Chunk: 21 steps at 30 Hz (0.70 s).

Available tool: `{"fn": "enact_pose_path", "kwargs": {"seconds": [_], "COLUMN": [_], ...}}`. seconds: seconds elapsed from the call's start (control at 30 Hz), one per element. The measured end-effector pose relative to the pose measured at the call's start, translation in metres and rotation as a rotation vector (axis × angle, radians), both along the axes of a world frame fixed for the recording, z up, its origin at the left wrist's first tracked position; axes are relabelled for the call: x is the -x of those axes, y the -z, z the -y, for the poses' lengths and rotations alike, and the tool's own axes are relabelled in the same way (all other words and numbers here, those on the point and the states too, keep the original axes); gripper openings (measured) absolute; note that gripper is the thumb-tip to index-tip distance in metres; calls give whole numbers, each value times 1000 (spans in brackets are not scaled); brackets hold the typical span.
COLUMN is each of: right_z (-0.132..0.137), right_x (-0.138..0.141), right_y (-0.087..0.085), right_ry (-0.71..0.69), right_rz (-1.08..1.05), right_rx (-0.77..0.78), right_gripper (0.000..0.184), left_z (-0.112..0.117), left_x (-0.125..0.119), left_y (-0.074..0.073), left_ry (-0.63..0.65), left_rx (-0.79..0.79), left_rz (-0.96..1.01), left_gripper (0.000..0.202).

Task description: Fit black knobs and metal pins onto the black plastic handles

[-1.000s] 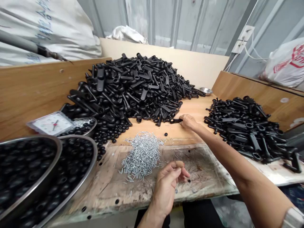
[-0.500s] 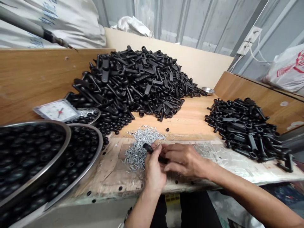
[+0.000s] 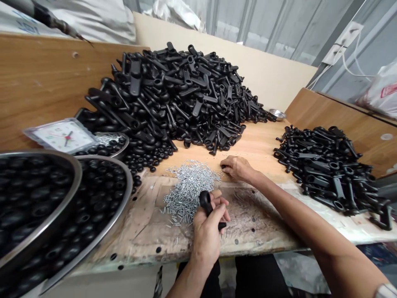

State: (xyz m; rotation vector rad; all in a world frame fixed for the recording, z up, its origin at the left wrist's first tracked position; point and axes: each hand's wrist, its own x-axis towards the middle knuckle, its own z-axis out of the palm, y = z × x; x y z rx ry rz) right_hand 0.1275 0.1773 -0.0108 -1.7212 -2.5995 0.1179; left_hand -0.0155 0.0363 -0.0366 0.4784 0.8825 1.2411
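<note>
A black moulded lever handle [image 3: 206, 200] is clamped in the left hand [image 3: 207, 231], ring end upward, its shank across the curled fingers, just in front of the pile of zinc screws [image 3: 190, 190]. The right hand [image 3: 238, 169], arm extended forward, rests just beyond that pile's right edge, fingertips drawn together; whether they hold a screw cannot be determined. Behind the pile lies a large heap of black handles [image 3: 173, 95]; to its right, a smaller heap of black handles [image 3: 328, 169]; to its left, steel basins [image 3: 127, 186] of black knobs.

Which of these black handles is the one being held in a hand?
The one in the left hand: that black handle stands with its ring end above the fingers, apart from the large heap and the smaller heap.
</note>
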Motion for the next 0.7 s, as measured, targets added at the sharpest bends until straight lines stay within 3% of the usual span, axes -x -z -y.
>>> {"fn": "enact_pose_path", "kwargs": {"seconds": [0.17, 0.27, 0.37, 0.43, 0.53, 0.6, 0.7], "right_z": [21, 65, 122, 159, 200, 219, 240], "right_x": [-10, -16, -19, -20, -22, -26, -33], "right_y": [-15, -27, -28, -21, -5, 4, 13], "right_ry": [64, 94, 128, 150, 179, 190, 178], "right_rz": [-155, -601, -1099, -1404, -1766, -1910, -2026], "right_rx": [-11, 34, 215, 371, 545, 585, 634], "right_gripper": [19, 18, 21, 23, 23, 24, 25], "left_z": [1, 1, 6, 16, 39, 55, 76], "left_x": [-2, -3, -2, 1, 9, 16, 19], "left_y": [0, -1, -4, -6, -6, -5, 0], "left_ry": [85, 54, -1, -50, -52, 7, 83], "left_rx": [-49, -99, -127, -175, -301, -348, -280], "left_rz": [-27, -39, -60, -205, -684, -944, -1060], "left_gripper": [35, 29, 27, 33, 37, 38, 41]}}
